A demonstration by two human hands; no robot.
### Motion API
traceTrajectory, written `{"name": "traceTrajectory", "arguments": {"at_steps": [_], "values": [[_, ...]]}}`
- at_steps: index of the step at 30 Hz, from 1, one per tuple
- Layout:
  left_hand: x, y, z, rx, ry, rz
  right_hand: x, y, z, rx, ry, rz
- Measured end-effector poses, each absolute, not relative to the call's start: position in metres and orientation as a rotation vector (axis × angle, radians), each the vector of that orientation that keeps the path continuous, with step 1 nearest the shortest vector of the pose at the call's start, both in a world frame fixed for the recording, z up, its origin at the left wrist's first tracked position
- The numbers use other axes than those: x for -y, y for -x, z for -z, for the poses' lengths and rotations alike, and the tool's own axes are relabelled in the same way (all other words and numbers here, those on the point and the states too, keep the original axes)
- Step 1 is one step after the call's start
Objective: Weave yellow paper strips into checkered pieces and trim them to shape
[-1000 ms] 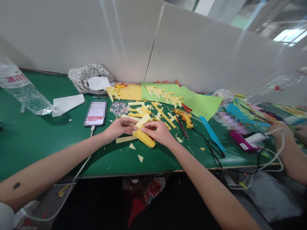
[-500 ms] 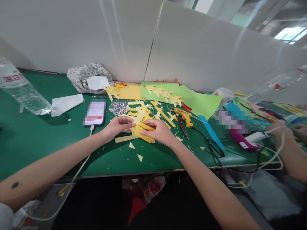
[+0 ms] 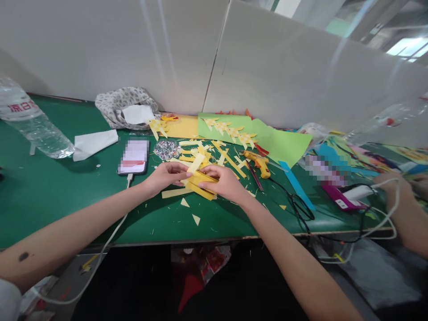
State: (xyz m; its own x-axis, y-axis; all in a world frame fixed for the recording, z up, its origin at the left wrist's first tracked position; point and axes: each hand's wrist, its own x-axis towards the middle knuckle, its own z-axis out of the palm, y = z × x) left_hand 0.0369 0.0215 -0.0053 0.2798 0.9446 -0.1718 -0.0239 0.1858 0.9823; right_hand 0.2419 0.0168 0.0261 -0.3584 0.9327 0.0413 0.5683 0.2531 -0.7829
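Yellow paper strips point(image 3: 197, 185), some deep yellow and some pale, cross one another between my two hands just above the green table. My left hand point(image 3: 167, 178) pinches their left side, thumb and fingers together. On the right side, my right hand point(image 3: 224, 183) is closed on the deeper yellow strips, fingers curled over them. A pale strip point(image 3: 196, 163) points up and away between the hands. Beneath and behind lie loose yellow strips and cut scraps point(image 3: 230, 156). One pale strip point(image 3: 175, 192) lies flat below my left hand.
A yellow glue gun point(image 3: 257, 163) and a dark red pen-like tool point(image 3: 255, 177) lie right of my hands. A phone point(image 3: 133, 157) with its cable lies left, near a water bottle point(image 3: 36, 125). Woven yellow fish-like pieces point(image 3: 230, 129) rest on green paper. Another person's arm point(image 3: 404, 214) is at far right.
The deep yellow strips in my right hand have shifted slightly and spread a little apart. Both hands stay in nearly the same place; the view has shifted slightly.
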Motion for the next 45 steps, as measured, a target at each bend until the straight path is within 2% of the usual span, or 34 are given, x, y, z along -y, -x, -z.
{"name": "traceTrajectory", "arguments": {"at_steps": [13,16,21,26,38,45], "values": [[-0.022,-0.037,0.010,-1.066,-1.191,-0.949,-0.016,-0.243,-0.030,2.221,1.368,-0.898],[-0.022,-0.037,0.009,-1.075,-1.211,-0.960,-0.013,-0.239,-0.030,2.124,1.412,-0.883],[-0.018,-0.039,0.007,-1.054,-1.271,-0.904,-0.009,-0.233,-0.028,1.878,1.319,-1.047],[-0.018,-0.039,0.008,-1.058,-1.284,-0.908,-0.011,-0.233,-0.025,1.951,1.338,-0.859],[-0.018,-0.040,0.008,-1.062,-1.368,-0.888,-0.011,-0.233,-0.028,1.984,1.374,-0.926],[-0.014,-0.042,0.003,-1.069,-1.411,-0.821,-0.012,-0.234,-0.027,1.907,1.348,-0.806]]}}
